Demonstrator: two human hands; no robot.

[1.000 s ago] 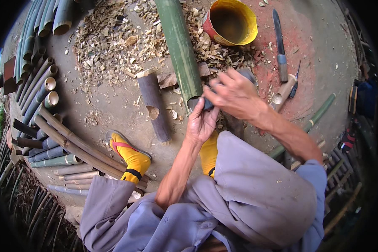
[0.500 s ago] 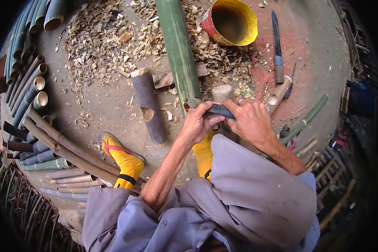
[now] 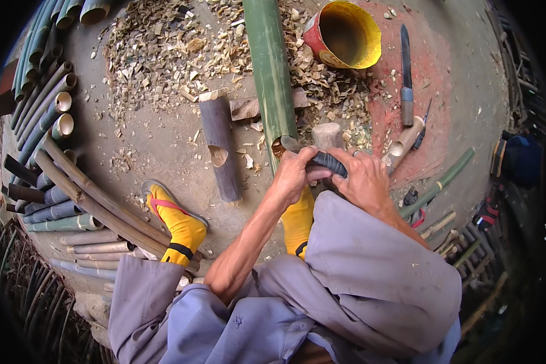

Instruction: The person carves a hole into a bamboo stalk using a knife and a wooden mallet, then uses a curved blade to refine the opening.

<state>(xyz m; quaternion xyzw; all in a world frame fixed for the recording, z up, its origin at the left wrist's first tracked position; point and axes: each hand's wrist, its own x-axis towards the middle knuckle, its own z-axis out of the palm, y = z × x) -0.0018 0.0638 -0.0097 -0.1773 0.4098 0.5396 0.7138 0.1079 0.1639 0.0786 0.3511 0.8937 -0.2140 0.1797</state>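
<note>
Between my two hands lies a short, dark tool with a ribbed black wrapping and a rounded grey end; its exact kind is not clear. My left hand pinches it near the grey end. Fingers of my right hand close on its wrapped right end. The grey end sits by the cut opening at the near end of a thick green bamboo pole. Whether the two touch cannot be made out. Just beyond my hands stands a pale wooden stump.
A dark bamboo section with a notch lies left of the pole, beside a brick. Wood chips cover the far ground. A yellow-red bucket and a long knife are far right. Bamboo poles crowd the left.
The view has shifted slightly, so the scene sits a little further right. The dark tool has tilted a little in my hands, and both hands still grip it.
</note>
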